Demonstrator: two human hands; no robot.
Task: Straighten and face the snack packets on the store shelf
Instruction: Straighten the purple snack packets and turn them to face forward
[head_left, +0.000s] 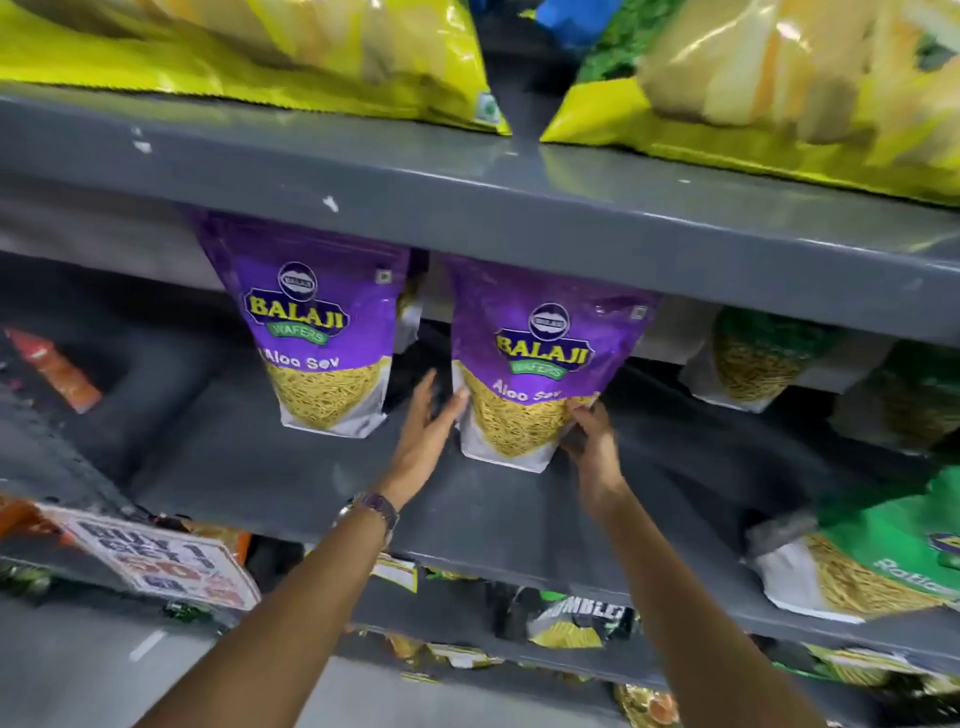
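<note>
On the far left of the grey shelf (260, 467) an orange packet (52, 369) lies tilted, blurred. Below it, at the shelf's near edge, hangs a promo sign (156, 566) with red and black print.

Right of that, a purple packet (317, 332) marked "Aloo Sev" stands upright, facing front, its top hidden behind the upper shelf (519, 197).

The left hand (426, 431), a watch (374, 509) on its wrist, reaches in with fingers spread and open; its fingertips touch the left edge of a second purple packet (524, 374). This packet stands upright just right of the first, a narrow gap between them, set a little nearer.

The right hand (592, 441) is at that packet's lower right corner, fingers curled against its edge. Whether they pinch it or only press it cannot be told.

Farther right, green packets (753, 358) stand deep on the shelf, and another green packet (878, 561) lies tilted near the front edge.

On the upper shelf sit large yellow bags (311, 52), left and right.
</note>
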